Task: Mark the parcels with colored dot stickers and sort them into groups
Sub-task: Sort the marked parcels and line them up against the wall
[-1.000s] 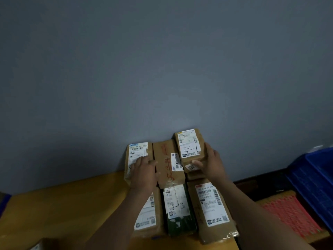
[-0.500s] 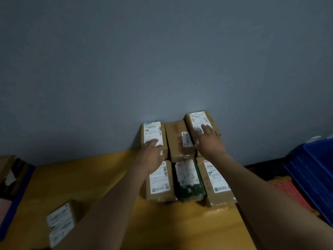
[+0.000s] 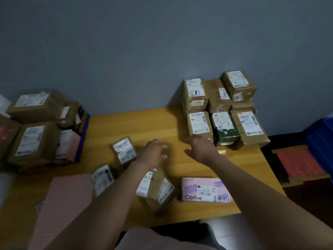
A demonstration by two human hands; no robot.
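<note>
A group of brown parcels (image 3: 222,109) with white labels stands stacked against the wall at the table's back right. My right hand (image 3: 201,147) hovers with relaxed fingers just in front of that group and holds nothing. My left hand (image 3: 153,150) hovers over the table's middle, fingers loosely spread, empty. Loose parcels lie near it: a small labelled box (image 3: 124,150) to its left, another (image 3: 103,178) nearer me, a brown box (image 3: 158,190) under my left forearm and a pink parcel (image 3: 205,190). A pink sticker sheet (image 3: 70,199) lies at the front left.
A second pile of brown parcels (image 3: 36,127) fills the table's left end. A red sticker sheet (image 3: 299,165) lies on a lower surface to the right, beside a blue crate (image 3: 320,138). The wooden table (image 3: 137,123) meets a grey wall behind.
Both hands have let go of the right-hand stack and drawn back toward the table's middle. The camera has tilted down and left, bringing the loose parcels and the left pile into view.
</note>
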